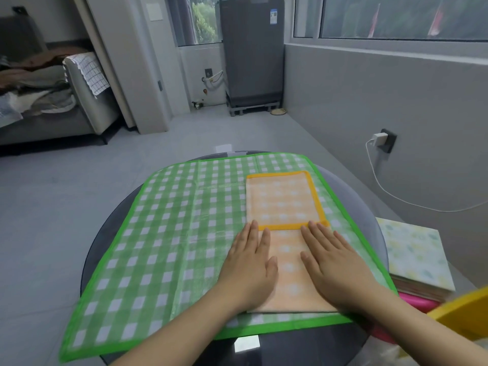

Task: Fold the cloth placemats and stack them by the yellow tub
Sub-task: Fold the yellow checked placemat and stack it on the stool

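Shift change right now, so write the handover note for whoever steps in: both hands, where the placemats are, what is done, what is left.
Left hand: open, flat on the orange placemat.
Right hand: open, flat on the same placemat, no grip on anything.
Orange placemat: folded narrow, near flap laid over, lying on the right part of the green placemat, which is spread unfolded over the round table.
Yellow tub: lower right, beside a stack of folded cloths.
Done: orange placemat mostly folded.
Left: finish it, move it by the tub, then fold and stack the green one.

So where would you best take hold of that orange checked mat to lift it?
Probably by the near fold of the orange mat, coming from the person's side: the layers join there, so they lift together. Both hands lie flat beside it.
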### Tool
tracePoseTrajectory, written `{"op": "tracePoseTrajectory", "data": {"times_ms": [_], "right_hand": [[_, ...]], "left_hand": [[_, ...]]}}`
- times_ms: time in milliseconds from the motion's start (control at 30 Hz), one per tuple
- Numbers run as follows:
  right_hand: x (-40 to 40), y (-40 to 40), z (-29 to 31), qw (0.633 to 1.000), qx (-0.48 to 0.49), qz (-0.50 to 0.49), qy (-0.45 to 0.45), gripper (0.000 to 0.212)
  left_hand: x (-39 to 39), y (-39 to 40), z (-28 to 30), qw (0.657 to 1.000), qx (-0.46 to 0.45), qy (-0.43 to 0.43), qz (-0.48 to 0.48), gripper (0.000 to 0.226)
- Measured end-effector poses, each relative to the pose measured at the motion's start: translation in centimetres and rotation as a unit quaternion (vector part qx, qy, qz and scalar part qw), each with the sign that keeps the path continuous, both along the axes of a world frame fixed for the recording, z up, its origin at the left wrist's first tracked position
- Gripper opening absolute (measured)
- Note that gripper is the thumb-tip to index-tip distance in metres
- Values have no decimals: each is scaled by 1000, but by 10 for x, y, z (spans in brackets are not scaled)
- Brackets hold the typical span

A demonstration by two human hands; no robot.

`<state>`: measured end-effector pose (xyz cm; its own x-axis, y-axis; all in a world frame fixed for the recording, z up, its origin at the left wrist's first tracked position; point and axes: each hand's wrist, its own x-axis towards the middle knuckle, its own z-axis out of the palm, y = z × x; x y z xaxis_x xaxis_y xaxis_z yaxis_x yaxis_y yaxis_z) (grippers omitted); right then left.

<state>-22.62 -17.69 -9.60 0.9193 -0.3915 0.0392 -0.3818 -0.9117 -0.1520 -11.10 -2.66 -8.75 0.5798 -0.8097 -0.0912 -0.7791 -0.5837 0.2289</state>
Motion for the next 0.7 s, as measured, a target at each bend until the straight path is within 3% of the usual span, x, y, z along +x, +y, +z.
{"op": "tracePoseTrajectory", "data": {"times_ms": [233,333,400,533,700], "right_hand": [[-1,-6,17,1000,-20,10,4,92],[3,-20,30,998,-22,41,-37,40],[10,-27,35,996,31,32,-82,20],[29,-36,34,972,149,-87,-160,18],[49,-55,28,946,193,-204,-161,30]], "left_hand": [[8,-1,6,999,-46,-19,4,55],[16,-6,12,994,-86,-71,-17,52],[23,-13,9,987,-141,-69,-25,48],[31,-27,15,980,-187,38,57,12],[42,-48,15,964,-196,66,168,18]]}}
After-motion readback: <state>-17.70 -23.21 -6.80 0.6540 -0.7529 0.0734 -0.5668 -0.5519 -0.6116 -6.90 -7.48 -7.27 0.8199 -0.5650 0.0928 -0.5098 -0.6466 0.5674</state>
